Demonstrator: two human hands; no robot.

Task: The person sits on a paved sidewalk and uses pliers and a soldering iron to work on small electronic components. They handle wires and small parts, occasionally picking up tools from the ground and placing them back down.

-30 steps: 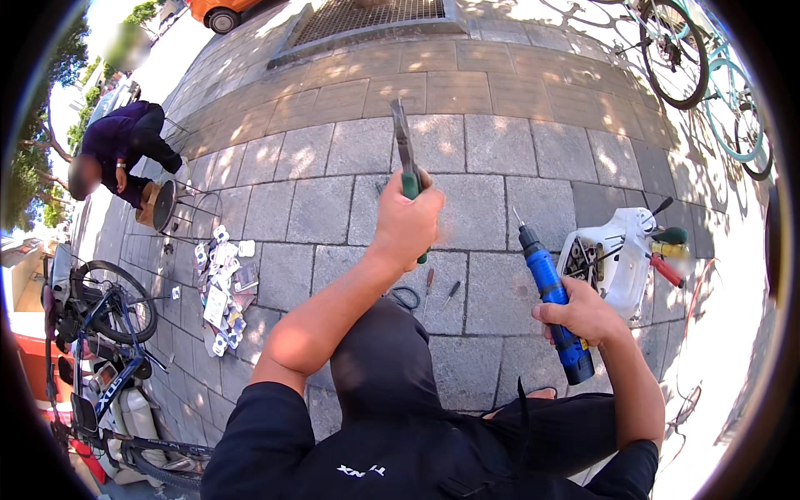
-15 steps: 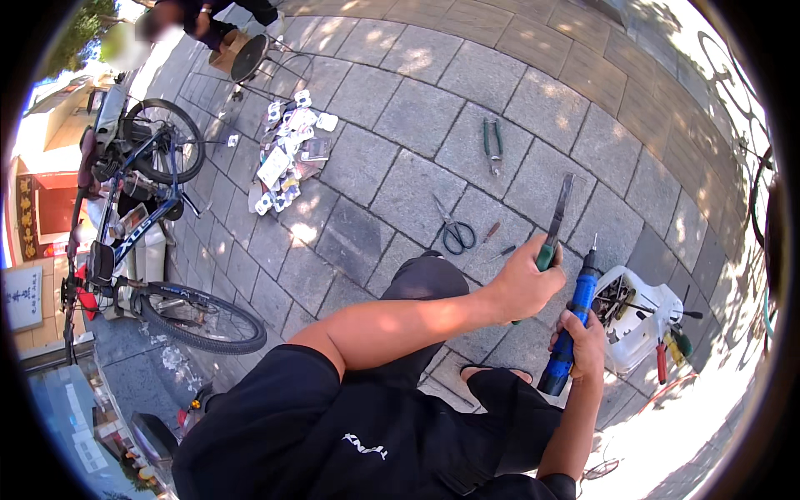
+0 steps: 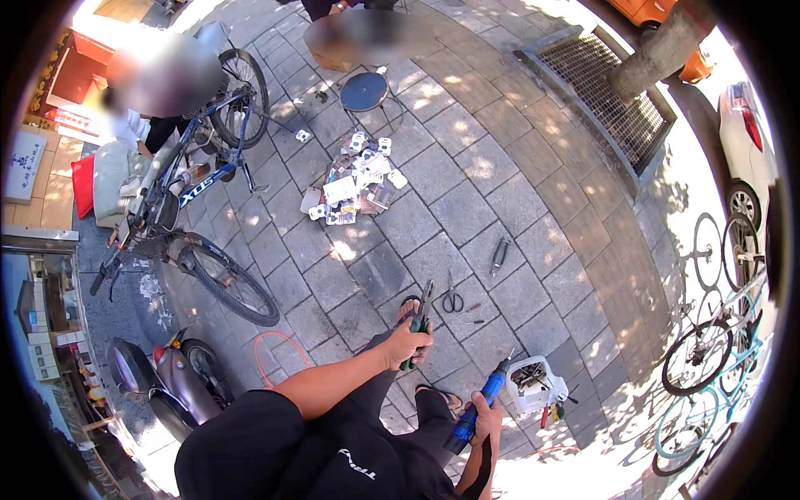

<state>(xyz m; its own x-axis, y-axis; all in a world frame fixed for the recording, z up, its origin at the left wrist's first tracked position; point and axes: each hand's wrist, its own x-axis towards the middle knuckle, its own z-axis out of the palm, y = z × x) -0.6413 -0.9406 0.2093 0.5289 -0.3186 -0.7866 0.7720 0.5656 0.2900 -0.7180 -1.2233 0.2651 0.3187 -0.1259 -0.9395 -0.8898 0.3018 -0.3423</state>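
Observation:
My left hand (image 3: 407, 345) is closed round the green handles of a pair of long-jawed pliers (image 3: 427, 298), jaws pointing up and away from me. To its right, my right hand (image 3: 487, 418) grips a blue cylindrical electric screwdriver (image 3: 495, 382) with a thin bit at its far end. On the paving beyond lie black-handled scissors (image 3: 452, 302), small slim tools (image 3: 473, 322) and another pair of dark green-handled pliers (image 3: 500, 256). Beside the screwdriver stands a white plastic container (image 3: 521, 404) holding dark tools; a red-handled tool (image 3: 545, 417) is at its edge.
A pile of cards and small packs (image 3: 350, 190) lies on the stone paving, with a round stool (image 3: 364, 92) behind. A bicycle (image 3: 221, 175) and a scooter (image 3: 179, 375) stand at left, with people farther off. A tree grate (image 3: 600, 92) and parked bicycles (image 3: 700, 358) are at right.
The view has shifted and now takes in more ground from higher up. My left hand with the pliers has drawn apart from the screwdriver. Both hands keep their tools.

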